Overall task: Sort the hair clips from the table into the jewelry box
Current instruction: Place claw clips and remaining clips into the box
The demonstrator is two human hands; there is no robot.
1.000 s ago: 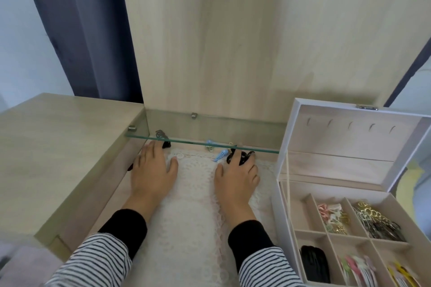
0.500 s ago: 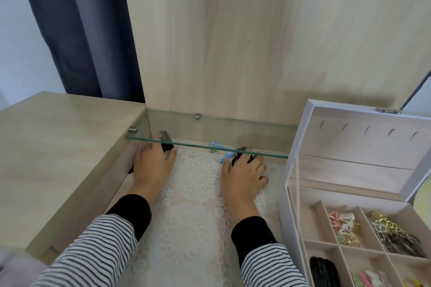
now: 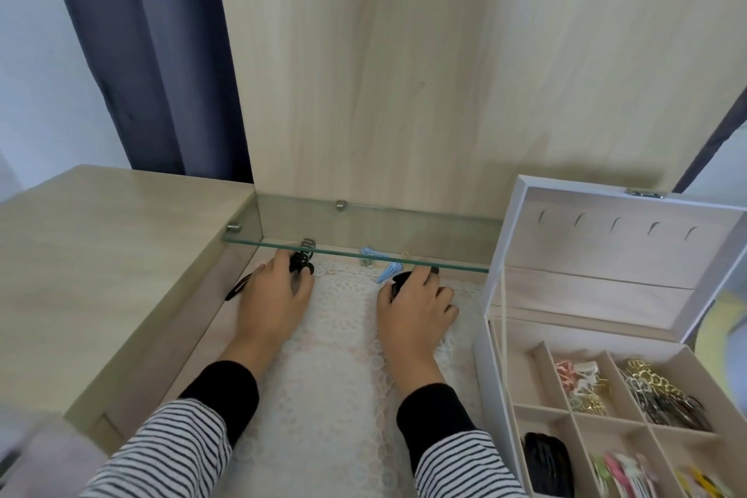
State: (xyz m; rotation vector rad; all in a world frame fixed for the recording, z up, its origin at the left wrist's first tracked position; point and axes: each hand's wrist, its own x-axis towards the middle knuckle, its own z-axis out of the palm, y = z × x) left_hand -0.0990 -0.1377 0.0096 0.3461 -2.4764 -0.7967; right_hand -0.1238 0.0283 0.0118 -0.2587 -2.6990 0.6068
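My left hand [image 3: 275, 295] lies on the lace mat [image 3: 335, 368] under the glass shelf, and its fingertips pinch a black claw clip [image 3: 301, 265]. A thin black flat clip [image 3: 238, 287] lies just to the left of that hand. My right hand [image 3: 416, 307] grips another black clip [image 3: 398, 282] between thumb and fingers. A light blue clip [image 3: 389, 270] lies just beyond my right hand. A second blue clip [image 3: 367, 255] and a small gold one [image 3: 404, 255] sit further back. The white jewelry box [image 3: 483, 356] stands open at the right, with sorted clips in its compartments.
The glass shelf [image 3: 355, 253] juts out low over the back of the recess, just above my fingertips. The box's raised lid [image 3: 606, 251] stands right of my right hand. A wooden tabletop [image 3: 101, 255] rises at the left and an upright wooden panel [image 3: 404, 93] stands behind.
My left hand slid forward from lying flat and its fingers closed on the black claw clip. My right hand stayed on its black clip. The view dipped and shifted slightly left.
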